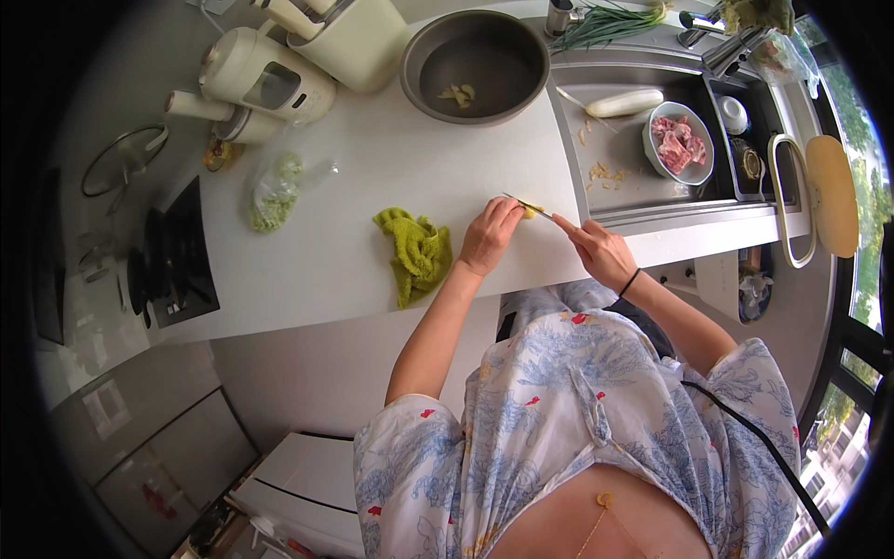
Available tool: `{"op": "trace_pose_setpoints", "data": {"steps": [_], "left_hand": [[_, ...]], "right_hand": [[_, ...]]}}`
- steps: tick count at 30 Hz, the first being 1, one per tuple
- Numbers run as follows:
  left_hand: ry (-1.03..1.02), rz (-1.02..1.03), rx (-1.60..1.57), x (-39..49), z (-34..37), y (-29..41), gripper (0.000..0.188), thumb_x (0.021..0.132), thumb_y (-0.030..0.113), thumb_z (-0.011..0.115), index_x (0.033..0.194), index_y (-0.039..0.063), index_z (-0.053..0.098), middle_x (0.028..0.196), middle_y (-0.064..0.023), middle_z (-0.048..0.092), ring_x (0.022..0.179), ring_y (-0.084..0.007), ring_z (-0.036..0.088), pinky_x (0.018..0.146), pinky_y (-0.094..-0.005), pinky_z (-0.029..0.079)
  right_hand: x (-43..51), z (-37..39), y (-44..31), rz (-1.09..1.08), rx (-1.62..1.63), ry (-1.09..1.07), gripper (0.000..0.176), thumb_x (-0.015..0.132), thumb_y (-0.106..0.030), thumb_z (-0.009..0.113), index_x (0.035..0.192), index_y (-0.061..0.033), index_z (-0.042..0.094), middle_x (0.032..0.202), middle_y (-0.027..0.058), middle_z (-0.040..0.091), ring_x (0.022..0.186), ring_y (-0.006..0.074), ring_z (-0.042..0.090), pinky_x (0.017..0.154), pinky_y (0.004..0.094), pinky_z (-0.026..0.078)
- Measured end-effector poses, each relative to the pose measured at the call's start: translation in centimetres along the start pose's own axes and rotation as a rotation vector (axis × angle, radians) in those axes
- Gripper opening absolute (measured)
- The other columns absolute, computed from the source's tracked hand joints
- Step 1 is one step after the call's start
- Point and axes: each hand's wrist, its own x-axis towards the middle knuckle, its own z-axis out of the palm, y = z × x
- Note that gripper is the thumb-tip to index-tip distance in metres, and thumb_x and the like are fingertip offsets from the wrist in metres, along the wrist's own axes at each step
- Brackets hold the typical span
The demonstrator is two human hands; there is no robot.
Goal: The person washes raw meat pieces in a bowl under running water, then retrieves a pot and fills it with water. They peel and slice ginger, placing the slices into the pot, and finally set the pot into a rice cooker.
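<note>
My right hand [602, 255] grips a small knife [529, 203] close to its blade, which points away to the left. The blade lies across a small yellow piece of food [531, 212], seemingly ginger, on the white countertop [349, 258]. Fingertips of my left hand [491, 234] pinch that piece at its left side. A crumpled green towel [418, 253] rests on the counter just left of my left wrist. Beyond my hands stands a wide dark-grey pot [413, 84] with a few pale yellow slices [459, 95] in it.
The sink [632, 202] on the right holds a bowl of raw meat [679, 145], a peeled white radish [624, 103] and scattered peelings [606, 172]. Spring onions [614, 24] lie behind it. A bag of green food [276, 195] and cream appliances [269, 77] stand left.
</note>
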Motion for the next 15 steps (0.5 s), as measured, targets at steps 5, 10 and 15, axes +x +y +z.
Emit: {"op": "trace_pose_setpoints", "data": {"steps": [5,10,15], "left_hand": [[-0.029,-0.008,0.005,-0.3,0.2,0.0,0.019,0.078,0.001,0.066,0.097,0.002,0.065,0.103,-0.0052,0.059,0.098,-0.0219,0.06,0.082,-0.0315,0.054],[0.038,-0.067,0.005,-0.3,0.3,-0.2,0.019,0.079,0.0,0.067,0.097,0.001,0.065,0.101,-0.0056,0.061,0.097,-0.0228,0.06,0.08,-0.0324,0.054],[0.086,-0.054,0.03,-0.2,0.5,0.0,0.017,0.078,0.0,0.07,0.094,0.003,0.066,0.1,-0.0059,0.063,0.095,-0.0252,0.062,0.076,-0.0347,0.055]], "right_hand": [[-0.2,0.6,-0.2,0.037,0.034,0.006,0.055,0.093,-0.01,0.054,0.144,-0.0275,0.047,0.076,0.0098,0.055,0.063,0.029,0.059,0.06,0.0413,0.051],[1.1,2.0,-0.2,0.011,0.002,0.038,0.058,0.092,-0.01,0.055,0.146,-0.0282,0.043,0.076,0.0103,0.056,0.063,0.03,0.06,0.059,0.0419,0.052],[1.5,2.4,-0.2,0.019,-0.079,-0.008,0.063,0.091,-0.009,0.054,0.149,-0.0282,0.037,0.076,0.0109,0.057,0.063,0.0303,0.06,0.058,0.042,0.052]]}}
